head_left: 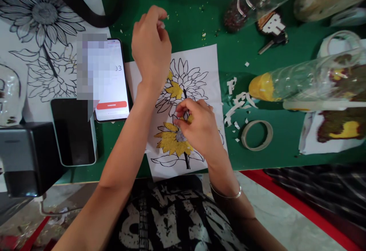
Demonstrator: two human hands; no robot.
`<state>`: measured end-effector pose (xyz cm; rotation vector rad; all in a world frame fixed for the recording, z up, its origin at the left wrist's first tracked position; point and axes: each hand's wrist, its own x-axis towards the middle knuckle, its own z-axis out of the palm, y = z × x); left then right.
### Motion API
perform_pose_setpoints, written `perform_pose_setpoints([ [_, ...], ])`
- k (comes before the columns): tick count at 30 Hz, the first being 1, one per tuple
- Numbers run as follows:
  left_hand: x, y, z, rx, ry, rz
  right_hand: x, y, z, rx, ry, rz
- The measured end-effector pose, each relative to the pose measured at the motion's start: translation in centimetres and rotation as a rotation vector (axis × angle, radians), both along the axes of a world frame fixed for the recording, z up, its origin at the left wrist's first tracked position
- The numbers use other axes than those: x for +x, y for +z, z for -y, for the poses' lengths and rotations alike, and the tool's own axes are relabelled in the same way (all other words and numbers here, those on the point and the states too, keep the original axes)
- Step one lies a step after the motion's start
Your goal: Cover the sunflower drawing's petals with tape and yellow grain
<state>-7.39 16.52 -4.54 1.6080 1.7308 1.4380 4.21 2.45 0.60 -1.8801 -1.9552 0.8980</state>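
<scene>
A white sheet (pixel 211 62) with outlined sunflowers lies on the green table. The lower sunflower (pixel 171 142) has yellow grainy petals, and a few petals of the upper flower (pixel 174 90) are yellow too. My left hand (pixel 151 45) is raised over the sheet's upper left edge, its fingers curled round something small and whitish that I cannot make out. My right hand (pixel 198 125) is over the middle of the sheet between the two flowers, thumb and fingertips drawn close together; what they hold, if anything, is too small to name.
To the left are a lit phone (pixel 111 79), a dark phone (pixel 74 132) and a black box (pixel 31 155). Right of the sheet lie paper scraps (pixel 238 102), a tape roll (pixel 257 135), keys (pixel 271 28) and a plastic bottle with yellow grains (pixel 261 87).
</scene>
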Motion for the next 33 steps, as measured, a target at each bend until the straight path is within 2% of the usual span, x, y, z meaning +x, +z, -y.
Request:
perform_pose_setpoints([
  [8, 0.0, 0.3, 0.1, -0.032, -0.005, -0.005, 0.9, 0.9, -0.8, -0.098, 0.077, -0.042],
  [15, 0.0, 0.7, 0.3, -0.06, -0.017, -0.027, 1.0, 1.0, -1.0, -0.088, 0.137, -0.036],
  [24, 0.1, 1.4, 0.2, -0.139, -0.025, -0.059, 2.1, 1.0, -0.8, -0.082, 0.304, -0.01],
  [27, 0.2, 1.6, 0.1, -0.19, -0.026, -0.066, 1.9, 0.6, -0.8, -0.038, 0.284, 0.022],
  [33, 0.2, 1.7, 0.2, -0.228, -0.029, -0.098, 1.0, -0.7, -0.3, 0.232, 0.197, 0.143],
])
